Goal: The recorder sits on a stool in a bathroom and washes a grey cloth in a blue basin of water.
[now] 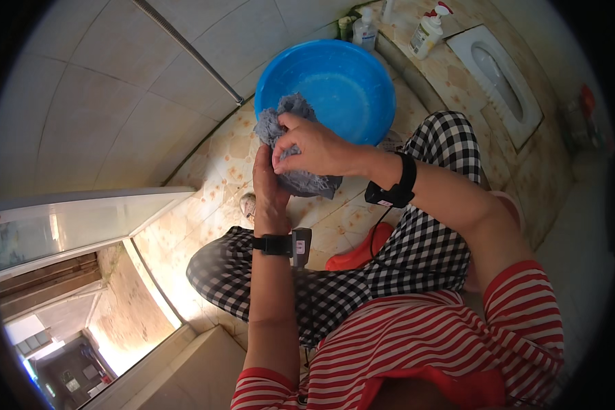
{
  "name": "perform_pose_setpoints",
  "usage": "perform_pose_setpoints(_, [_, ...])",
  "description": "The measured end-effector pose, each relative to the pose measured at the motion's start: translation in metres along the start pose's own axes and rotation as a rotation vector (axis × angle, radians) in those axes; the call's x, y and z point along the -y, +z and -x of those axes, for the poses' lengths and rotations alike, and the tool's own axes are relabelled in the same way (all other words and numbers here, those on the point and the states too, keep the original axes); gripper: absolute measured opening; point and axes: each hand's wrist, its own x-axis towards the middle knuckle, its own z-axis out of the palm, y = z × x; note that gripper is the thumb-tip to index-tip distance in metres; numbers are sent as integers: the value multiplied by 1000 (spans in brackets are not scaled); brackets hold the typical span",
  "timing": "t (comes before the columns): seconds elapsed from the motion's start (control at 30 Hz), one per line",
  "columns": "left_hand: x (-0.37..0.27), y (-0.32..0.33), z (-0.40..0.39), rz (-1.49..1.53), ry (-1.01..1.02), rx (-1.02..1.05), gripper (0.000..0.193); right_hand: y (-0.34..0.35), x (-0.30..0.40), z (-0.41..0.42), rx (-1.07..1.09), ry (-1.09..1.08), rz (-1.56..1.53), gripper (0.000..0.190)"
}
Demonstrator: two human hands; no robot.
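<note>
A grey, shaggy cloth (307, 180) is bunched up between my hands, over the near left rim of a blue plastic basin (338, 92). My left hand (270, 179) supports it from the left side, with the fingers partly hidden behind the fabric. My right hand (312, 148) lies across the top of the cloth, its thumb and fingertips bent against it. Part of the cloth hangs below my right hand. The inside of the basin looks blue with whitish marks; whether it holds water I cannot tell.
A white pump bottle (426, 36) stands on the raised tiled step beside a squat toilet (497, 77). Behind the basin is a clear bottle (365, 31). A metal shower hose (189, 48) runs down the left wall. A red plastic object (361, 251) lies between my legs. An open doorway is at lower left.
</note>
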Motion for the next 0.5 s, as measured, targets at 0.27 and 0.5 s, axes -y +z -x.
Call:
perform_pose_setpoints(0.27, [-2,23,18,70,-120,72,50,14,-57,-9,-183,-37,207,53])
perform_pose_setpoints(0.5, [-4,17,14,-41,-97,129,37,-6,-54,-15,-4,175,51,75])
